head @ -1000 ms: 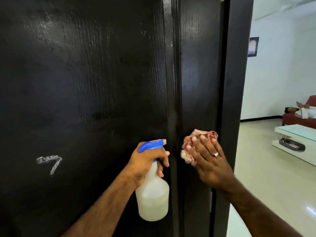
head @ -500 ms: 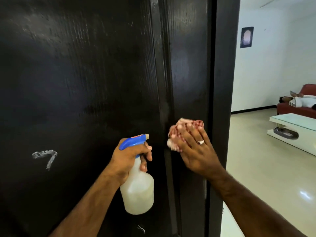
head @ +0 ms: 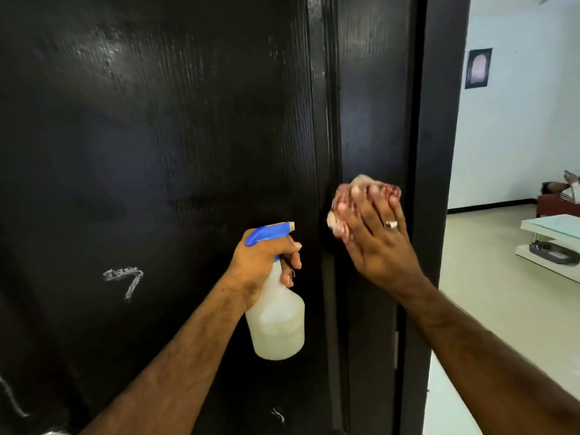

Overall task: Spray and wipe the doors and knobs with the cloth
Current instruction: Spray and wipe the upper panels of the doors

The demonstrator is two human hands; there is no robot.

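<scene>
Step in hand: wiping. My right hand (head: pixel 379 246) presses the bunched pink cloth (head: pixel 354 196) flat-fingered against the narrow panel of the dark door (head: pixel 157 136), just right of the raised vertical strip (head: pixel 324 152).
Right grip: fingers straight on the cloth, pushing rather than clenching it.
Left grip: my left hand (head: pixel 266 259) is wrapped round the neck of the spray bottle (head: pixel 277 321), just left of the strip, its blue trigger head (head: pixel 266 233) pointing at the door; a finger seems to rest by the trigger, but I cannot tell if it is squeezing.
Next move, as I judge it: work the cloth along this panel, then spray and wipe the wide door face; no knob is in view, so I must look for it.
In the way: nothing blocks the cloth; the strip is a ridge to wipe round, and the door edge lies just right of my hand.
Left on the door: pale scrawled marks (head: pixel 125 279), well left of the strip.
Beyond the door: an open room with a low white table (head: pixel 552 227), a wall picture (head: pixel 478 68) and a person lying on a red sofa.
</scene>
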